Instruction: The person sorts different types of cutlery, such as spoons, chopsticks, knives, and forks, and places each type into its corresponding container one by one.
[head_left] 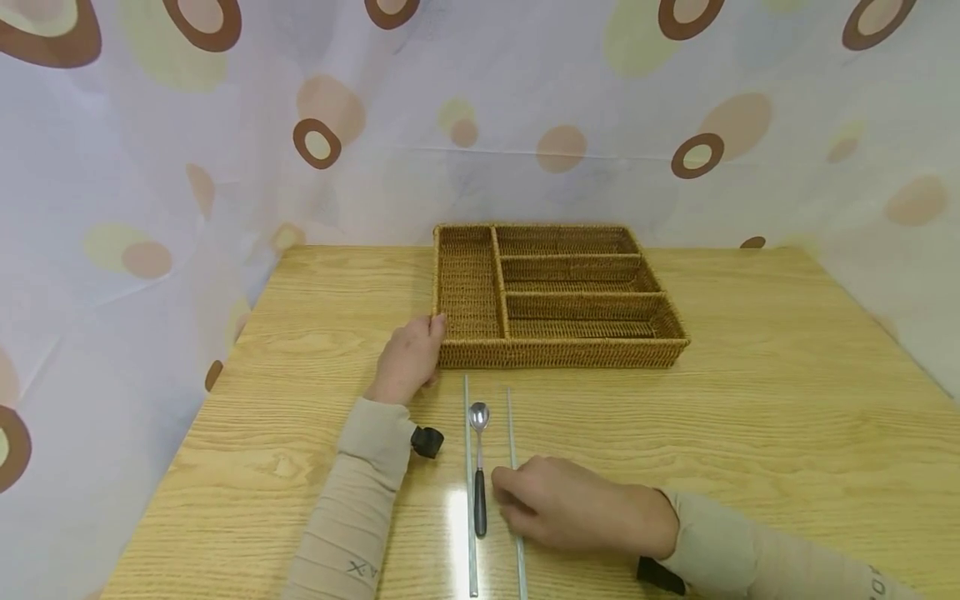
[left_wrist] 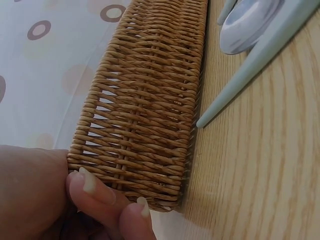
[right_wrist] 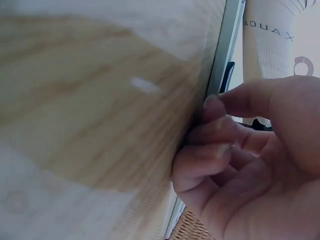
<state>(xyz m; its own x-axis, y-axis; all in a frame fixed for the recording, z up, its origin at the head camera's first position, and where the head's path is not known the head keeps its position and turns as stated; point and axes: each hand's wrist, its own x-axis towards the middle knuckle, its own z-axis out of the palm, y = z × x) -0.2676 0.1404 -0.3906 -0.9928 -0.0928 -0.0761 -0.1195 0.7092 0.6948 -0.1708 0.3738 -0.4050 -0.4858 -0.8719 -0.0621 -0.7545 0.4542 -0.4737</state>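
A brown wicker cutlery tray (head_left: 562, 353) stands on the table, divided into several compartments. My left hand (head_left: 408, 358) grips its near left corner, thumb at the rim; the fingers (left_wrist: 95, 192) curl against the wicker (left_wrist: 140, 100) in the left wrist view. In front of the tray lie two long pale chopsticks, a left one (head_left: 468, 467) and a right one (head_left: 512, 425). Between them is a spoon (head_left: 480, 467) with a metal bowl and dark handle. My right hand (head_left: 562, 504) pinches the right chopstick (right_wrist: 222, 55) at about its middle, close to the tabletop.
The wooden table (head_left: 787, 433) extends to both sides of the tray. A patterned cloth (head_left: 525, 100) hangs behind the table and along its sides. Both forearms wear beige sleeves (head_left: 348, 508), and a dark band shows at each wrist.
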